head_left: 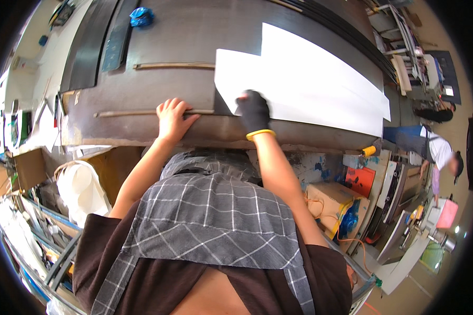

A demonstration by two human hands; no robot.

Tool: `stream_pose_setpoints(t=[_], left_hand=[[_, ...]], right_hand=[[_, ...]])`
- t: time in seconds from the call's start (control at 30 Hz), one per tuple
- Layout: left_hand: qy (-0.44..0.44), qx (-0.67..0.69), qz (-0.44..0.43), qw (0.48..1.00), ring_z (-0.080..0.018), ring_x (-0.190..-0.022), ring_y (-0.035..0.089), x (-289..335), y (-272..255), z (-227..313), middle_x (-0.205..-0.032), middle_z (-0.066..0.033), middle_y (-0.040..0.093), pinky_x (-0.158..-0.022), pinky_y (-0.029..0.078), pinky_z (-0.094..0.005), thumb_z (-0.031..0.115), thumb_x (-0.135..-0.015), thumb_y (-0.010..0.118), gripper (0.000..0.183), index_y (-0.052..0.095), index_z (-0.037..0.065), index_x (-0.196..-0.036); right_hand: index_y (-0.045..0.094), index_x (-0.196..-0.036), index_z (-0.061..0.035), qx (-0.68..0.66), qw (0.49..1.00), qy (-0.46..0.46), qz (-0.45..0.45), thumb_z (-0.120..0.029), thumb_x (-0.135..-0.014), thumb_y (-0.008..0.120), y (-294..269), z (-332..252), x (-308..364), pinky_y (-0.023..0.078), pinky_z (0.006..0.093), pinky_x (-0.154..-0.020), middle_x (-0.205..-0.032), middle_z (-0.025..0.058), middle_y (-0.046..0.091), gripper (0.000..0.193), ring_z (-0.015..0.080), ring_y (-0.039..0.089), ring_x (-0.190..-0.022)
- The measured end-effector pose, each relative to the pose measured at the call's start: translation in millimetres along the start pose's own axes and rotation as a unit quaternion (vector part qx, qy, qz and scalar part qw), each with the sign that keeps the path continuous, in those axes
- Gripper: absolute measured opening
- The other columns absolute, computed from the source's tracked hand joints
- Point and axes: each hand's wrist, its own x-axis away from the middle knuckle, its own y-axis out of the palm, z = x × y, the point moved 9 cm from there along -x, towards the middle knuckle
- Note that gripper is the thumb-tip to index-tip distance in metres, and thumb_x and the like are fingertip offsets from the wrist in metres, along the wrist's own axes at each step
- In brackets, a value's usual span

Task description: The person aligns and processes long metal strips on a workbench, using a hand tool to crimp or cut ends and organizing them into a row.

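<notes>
My bare left hand (174,119) lies on the dark tabletop with its fingers spread, over a long thin strip (126,113) near the table's front edge. To its right is my right hand (255,111), in a black glove with a yellow band at the wrist. It is curled closed and slightly blurred, at the near left edge of large white sheets (310,79). Whatever its fingers may hold is hidden. The sheets overlap in a stepped outline, and a dark patch (224,103) shows beside their slanted left edge.
A second thin strip (173,66) lies farther back. Dark flat panels (92,47) and a crumpled blue bundle (141,17) are at the back left. Below the table at right stands a cardboard box (328,202). A person in a white top (440,149) is off to the right.
</notes>
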Motion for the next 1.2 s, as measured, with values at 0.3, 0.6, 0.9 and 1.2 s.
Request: stream_pose_setpoints(t=[0.3, 0.6, 0.9, 1.2], left_hand=[[-0.022, -0.052, -0.038, 0.998, -0.0265, -0.095, 0.054, 52, -48, -76, -0.092, -0.0032, 0.059, -0.089, 0.037, -0.0421, 0.022, -0.067, 0.08, 0.03, 0.064, 0.011, -0.089], [-0.198, -0.239, 0.024, 0.95, -0.0302, -0.137, 0.031, 75, -12, 5, -0.144, -0.0081, 0.042, -0.11, 0.015, -0.0618, 0.044, -0.085, 0.064, 0.06, 0.055, 0.007, -0.131], [-0.437, -0.218, 0.165, 0.857, -0.0297, -0.11, 0.05, 47, -9, 0, -0.103, -0.006, 0.061, -0.094, 0.034, -0.049, 0.039, -0.081, 0.069, 0.031, 0.063, 0.009, -0.088], [-0.122, 0.588, -0.166, 0.782, -0.0091, -0.081, 0.058, -136, 147, 416, -0.089, -0.0031, 0.062, -0.073, 0.049, -0.0267, 0.016, -0.096, 0.059, 0.014, 0.058, 0.003, -0.1]], right_hand=[[0.067, -0.09, -0.0007, 0.179, 0.945, 0.188, 0.2, -0.028, -0.082, 0.061, -273, 289, 65, 0.049, 0.0416, -0.076, -0.088, 0.0182, 0.067, 0.029, 0.0333, 0.064, -0.083], [0.061, -0.095, -0.0009, -0.025, 0.981, -0.149, 0.122, -0.008, -0.079, 0.068, -160, 140, 44, 0.05, 0.0387, -0.08, -0.094, 0.0161, 0.064, 0.019, 0.0329, 0.063, -0.088], [0.062, -0.093, -0.0026, -0.171, 0.975, -0.141, 0.026, -0.012, -0.08, 0.071, -161, 168, 47, 0.051, 0.0384, -0.077, -0.092, 0.0132, 0.066, 0.018, 0.0319, 0.064, -0.085], [0.06, -0.102, -0.0013, -0.36, 0.931, -0.066, 0.012, -0.029, -0.084, 0.071, -187, 193, 10, 0.051, 0.0342, -0.072, -0.091, 0.008, 0.063, 0.035, 0.0205, 0.061, -0.08]])
